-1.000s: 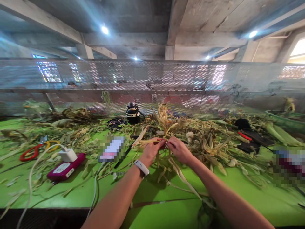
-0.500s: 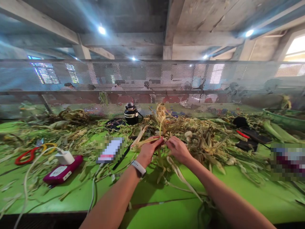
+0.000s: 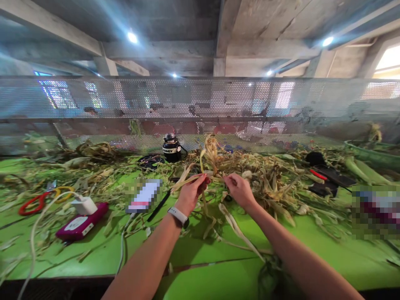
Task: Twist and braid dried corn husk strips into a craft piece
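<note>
Near the middle of the green table, my left hand pinches pale dried husk strips; one trails left and a greenish one loops above the fingers. My right hand is closed a short way to the right, its fingertips at the end of a thin strip that seems to run between the hands. Behind them stands an upright bundle of dried husk. A long pale strip lies on the table below my right hand.
Husk scraps are heaped along a perforated metal screen. A black jar stands behind. Leftward lie a phone, a magenta power strip and red-and-yellow scissors. A green basket is at right.
My hands have moved apart, the left one slightly left and the right one slightly right and up. The greenish strip now bends left above my left hand.
</note>
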The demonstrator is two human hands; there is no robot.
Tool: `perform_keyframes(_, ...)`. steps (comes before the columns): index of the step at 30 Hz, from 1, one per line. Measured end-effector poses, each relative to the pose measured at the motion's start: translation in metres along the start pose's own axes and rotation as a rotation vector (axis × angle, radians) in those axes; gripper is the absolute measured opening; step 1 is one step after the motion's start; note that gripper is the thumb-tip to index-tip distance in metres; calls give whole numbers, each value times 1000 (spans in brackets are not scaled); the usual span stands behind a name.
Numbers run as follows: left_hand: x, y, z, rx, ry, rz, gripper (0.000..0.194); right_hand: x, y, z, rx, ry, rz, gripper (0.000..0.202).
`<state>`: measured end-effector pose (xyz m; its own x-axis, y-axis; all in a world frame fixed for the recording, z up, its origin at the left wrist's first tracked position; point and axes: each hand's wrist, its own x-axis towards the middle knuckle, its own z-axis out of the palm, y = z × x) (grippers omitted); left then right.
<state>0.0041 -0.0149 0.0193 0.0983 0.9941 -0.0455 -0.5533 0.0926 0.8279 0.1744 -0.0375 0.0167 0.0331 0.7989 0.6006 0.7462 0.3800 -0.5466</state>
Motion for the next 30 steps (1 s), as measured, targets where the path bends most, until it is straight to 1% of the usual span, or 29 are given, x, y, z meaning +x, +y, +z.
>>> perform_keyframes(2,0,1,1,-40,11,-4,12,0,1,-2,-97,181,-87,17)
perform_keyframes(3,-1,1,1,-53,5,-20,8,0,0,-3,-137,225,-161,21)
perform_keyframes(4,-1,1,2,-62,-1,-36,6,-1,-1,-2,-165,214,-242,26)
perform_keyframes(6,-2,0,3,-77,-12,-52,4,-5,-5,1,-178,74,-389,34)
perform_keyframes(8,-3,-2,4,-86,-22,-49,8,-9,-8,6,-166,-71,-486,40)
perform_keyframes(9,-3,-3,3,-84,-33,-46,11,-11,-9,9,-153,-111,-513,40)
perform_keyframes(10,-3,-4,3,-79,-51,-42,13,-12,-11,10,-134,-125,-527,37)
perform_keyframes(13,-4,-6,3,-44,-115,-27,20,-13,-13,11,-39,-105,-538,19)
perform_keyframes(15,-6,-6,3,-14,-135,-9,25,-13,-15,8,20,-103,-550,17)
perform_keyframes(17,-8,-5,4,26,-129,-9,28,-13,-18,4,28,-68,-537,22)
perform_keyframes(18,-8,-5,4,46,-121,-10,29,-13,-18,2,17,-19,-505,25)
perform_keyframes(20,-9,-5,4,80,-110,-25,30,-12,-19,-1,-11,85,-389,25)
perform_keyframes(21,-9,-6,4,90,-109,-33,30,-11,-18,-1,-16,113,-317,24)
perform_keyframes(22,-8,-6,4,95,-110,-37,30,-10,-17,0,-15,108,-248,24)
perform_keyframes(24,-6,-8,3,102,-100,-35,24,-9,-14,3,-7,19,-153,22)
perform_keyframes(26,-4,-10,2,148,-88,3,13,-8,-12,6,14,-59,-139,14)
perform_keyframes(27,-3,-10,1,189,-93,29,10,-7,-11,6,43,-69,-149,10)
perform_keyframes(28,-3,-10,1,234,-107,53,10,-7,-12,5,83,-55,-155,8)
perform_keyframes(30,-5,-9,1,329,-150,90,14,-6,-14,0,167,56,-124,10)
